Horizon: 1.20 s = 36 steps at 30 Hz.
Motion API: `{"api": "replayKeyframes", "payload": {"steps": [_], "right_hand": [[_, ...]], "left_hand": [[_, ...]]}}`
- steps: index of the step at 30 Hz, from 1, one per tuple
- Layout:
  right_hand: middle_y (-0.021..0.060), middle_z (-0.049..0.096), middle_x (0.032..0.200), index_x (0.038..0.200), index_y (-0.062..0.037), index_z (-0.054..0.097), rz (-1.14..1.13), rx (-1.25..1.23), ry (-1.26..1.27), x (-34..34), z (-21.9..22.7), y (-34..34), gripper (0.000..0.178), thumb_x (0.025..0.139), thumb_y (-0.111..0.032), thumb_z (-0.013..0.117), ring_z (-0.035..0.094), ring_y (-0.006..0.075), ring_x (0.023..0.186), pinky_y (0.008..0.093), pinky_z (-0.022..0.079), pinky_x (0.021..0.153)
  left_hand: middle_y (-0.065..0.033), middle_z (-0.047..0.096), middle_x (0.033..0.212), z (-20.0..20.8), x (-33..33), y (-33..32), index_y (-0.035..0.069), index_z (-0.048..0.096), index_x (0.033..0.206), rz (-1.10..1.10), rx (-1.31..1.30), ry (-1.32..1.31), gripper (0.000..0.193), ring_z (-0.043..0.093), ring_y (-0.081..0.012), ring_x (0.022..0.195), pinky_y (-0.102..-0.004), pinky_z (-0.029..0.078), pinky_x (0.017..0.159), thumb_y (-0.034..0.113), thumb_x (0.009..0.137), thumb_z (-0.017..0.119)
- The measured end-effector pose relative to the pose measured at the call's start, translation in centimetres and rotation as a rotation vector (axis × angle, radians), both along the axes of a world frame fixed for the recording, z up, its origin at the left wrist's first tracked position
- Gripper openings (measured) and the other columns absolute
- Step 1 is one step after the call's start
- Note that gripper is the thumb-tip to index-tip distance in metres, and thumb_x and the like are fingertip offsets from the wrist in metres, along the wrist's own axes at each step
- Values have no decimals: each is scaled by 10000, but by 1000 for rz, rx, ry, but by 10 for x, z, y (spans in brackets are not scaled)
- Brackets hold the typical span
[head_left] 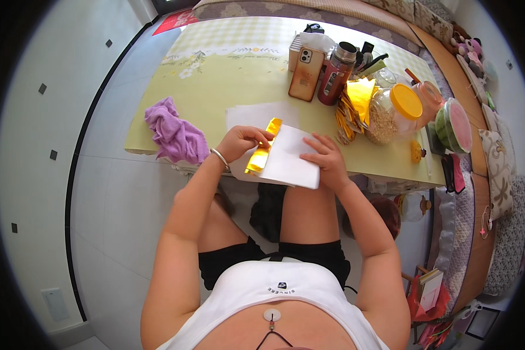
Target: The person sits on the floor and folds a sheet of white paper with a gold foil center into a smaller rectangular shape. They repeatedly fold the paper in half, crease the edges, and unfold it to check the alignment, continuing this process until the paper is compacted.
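Observation:
A sheet of gold foil paper (291,154) lies white side up at the table's front edge, its near part sticking out over my lap. Along its left side a shiny gold strip (260,156) is folded over. My left hand (245,142) is closed at this strip, thumb and fingertips pinching the fold. On the right part of the white side rests my right hand (328,160), fingers stretched and slightly spread. Another white sheet (254,112) lies flat beneath, partly covered by the foil paper and my left hand.
A crumpled purple cloth (175,131) sits left on the table (216,87). To the right stand a phone (306,74), a red flask (336,76), a stack of gold foil pieces (359,99), a yellow-lidded jar (385,119) and a cut watermelon (452,125).

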State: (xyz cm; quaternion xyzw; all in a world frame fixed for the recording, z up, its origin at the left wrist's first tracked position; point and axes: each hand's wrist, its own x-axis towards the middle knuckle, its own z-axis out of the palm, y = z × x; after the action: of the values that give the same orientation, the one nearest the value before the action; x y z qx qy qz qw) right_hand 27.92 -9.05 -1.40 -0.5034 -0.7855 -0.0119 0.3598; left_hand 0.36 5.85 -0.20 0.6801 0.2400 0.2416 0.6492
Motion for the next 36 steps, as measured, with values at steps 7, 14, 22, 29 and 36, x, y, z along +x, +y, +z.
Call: {"api": "replayKeyframes", "payload": {"steps": [7, 14, 22, 29, 36], "right_hand": [[34, 555, 689, 715, -111, 579, -156, 77, -393, -59, 1, 7, 74, 684, -135, 642, 583, 216, 642, 359, 447, 643], [104, 658, 972, 861, -59, 656, -157, -71, -438, -90, 13, 6, 116, 772, -128, 630, 640, 269, 959, 396, 494, 847], [172, 590, 1373, 1036, -108, 724, 4, -279, -86, -55, -1, 6, 245, 792, -120, 714, 511, 399, 1315, 474, 433, 1078], [236, 545, 1411, 956, -63, 738, 4, -486, 305, -23, -4, 33, 183, 860, -220, 746, 438, 421, 1372, 454, 382, 1113], [152, 667, 1065, 827, -29, 711, -205, -360, 475, -22, -19, 69, 213, 830, -237, 758, 610, 324, 1010, 399, 484, 869]], "left_hand": [[-197, 651, 1257, 57, -2, -50, -14, 701, 1108, 21, 668, 190, 325, 607, -327, 1198, -434, 450, 1060, 151, 828, 716], [-210, 653, 1213, 1, -6, -85, -6, 666, 1091, 255, 1295, 519, 358, 607, -373, 1176, -492, 455, 1045, 107, 756, 722], [-245, 629, 1259, -3, -21, -79, 18, 658, 838, 306, 1088, 375, 77, 584, -392, 1209, -467, 454, 1044, 46, 766, 662], [-278, 608, 1275, -14, -22, -48, -25, 629, 812, 304, 841, 271, 110, 571, -438, 1168, -466, 456, 1013, 78, 808, 669], [-199, 664, 1091, -29, -2, -22, -34, 638, 742, 631, 762, 315, 175, 595, -368, 1049, -430, 475, 927, 116, 816, 690]]}}
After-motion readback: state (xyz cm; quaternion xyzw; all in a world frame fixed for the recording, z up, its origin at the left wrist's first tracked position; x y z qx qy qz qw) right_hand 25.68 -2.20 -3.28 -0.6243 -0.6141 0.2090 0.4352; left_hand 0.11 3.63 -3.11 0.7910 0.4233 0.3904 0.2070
